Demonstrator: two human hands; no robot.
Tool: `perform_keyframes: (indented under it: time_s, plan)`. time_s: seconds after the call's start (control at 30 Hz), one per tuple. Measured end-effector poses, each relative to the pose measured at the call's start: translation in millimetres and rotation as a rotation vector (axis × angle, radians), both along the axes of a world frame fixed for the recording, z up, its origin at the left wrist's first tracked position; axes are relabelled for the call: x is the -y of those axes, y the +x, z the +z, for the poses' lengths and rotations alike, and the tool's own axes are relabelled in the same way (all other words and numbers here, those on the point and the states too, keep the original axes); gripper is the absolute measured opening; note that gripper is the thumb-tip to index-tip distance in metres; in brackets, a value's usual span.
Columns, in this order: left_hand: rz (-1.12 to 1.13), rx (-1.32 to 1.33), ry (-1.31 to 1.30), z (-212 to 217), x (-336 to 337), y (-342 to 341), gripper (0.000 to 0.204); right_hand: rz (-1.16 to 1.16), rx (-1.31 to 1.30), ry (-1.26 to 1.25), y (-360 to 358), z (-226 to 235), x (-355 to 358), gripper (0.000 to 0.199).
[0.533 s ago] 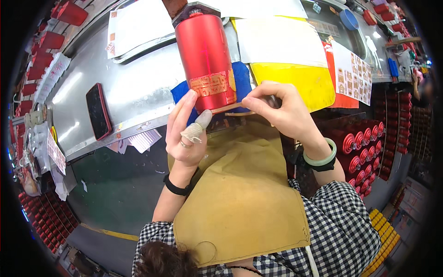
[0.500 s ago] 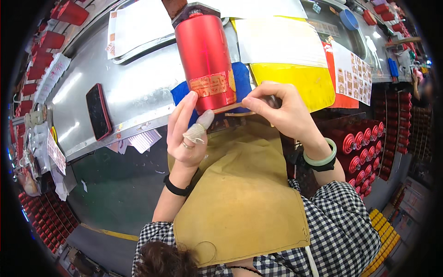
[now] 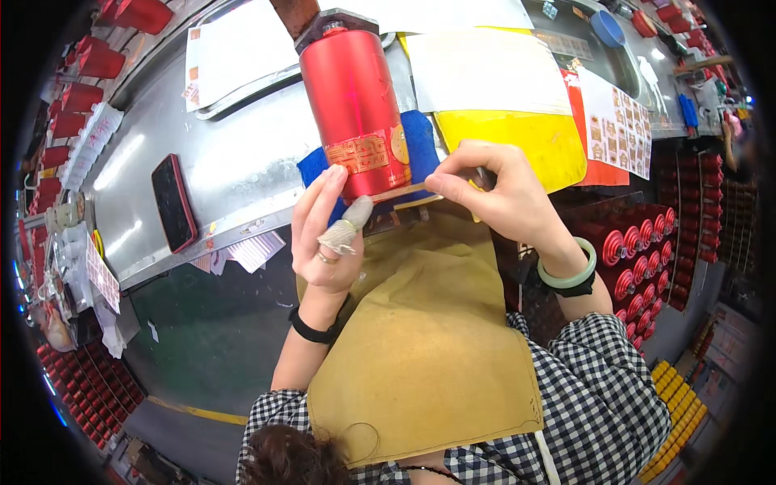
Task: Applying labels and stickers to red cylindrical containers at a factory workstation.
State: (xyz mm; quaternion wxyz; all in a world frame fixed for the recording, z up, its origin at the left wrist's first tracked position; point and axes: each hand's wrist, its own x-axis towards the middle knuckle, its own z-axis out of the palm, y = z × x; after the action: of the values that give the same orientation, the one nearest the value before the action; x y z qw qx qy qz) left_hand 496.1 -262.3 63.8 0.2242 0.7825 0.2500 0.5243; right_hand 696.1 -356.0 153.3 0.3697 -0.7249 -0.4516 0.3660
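A red metal cylinder lies on a blue pad at the edge of the steel bench, its near end carrying a gold label. My left hand rests its fingertips against the cylinder's near end by the label; the thumb wears a grey finger cot. My right hand pinches a thin strip just under the cylinder's end. A tan apron covers my lap below both hands.
A black phone lies on the steel bench to the left. A yellow sheet and a sheet of small labels lie to the right. Racks of red cylinders stand on both sides.
My left hand has shifted up so its fingertips now touch the cylinder's end. My right hand holds its place with the strip.
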Motion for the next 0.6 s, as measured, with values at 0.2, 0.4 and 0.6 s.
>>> perform_keyframes:
  time_s: [0.2,0.4,0.6]
  plan:
    - [-0.071,-0.013,0.065,-1.8,-5.5,1.2,0.036,0.023,0.017,-0.006,3.8,-5.8,-3.5,0.025]
    - [-0.054,0.071,-0.021,-8.7,-1.6,0.2,0.046,0.051,0.012,-0.001,6.4,-8.8,-2.2,0.026]
    - [-0.062,-0.099,0.183,2.2,-4.6,-2.1,0.039,0.074,0.061,0.081,12.6,-13.8,-0.7,0.023]
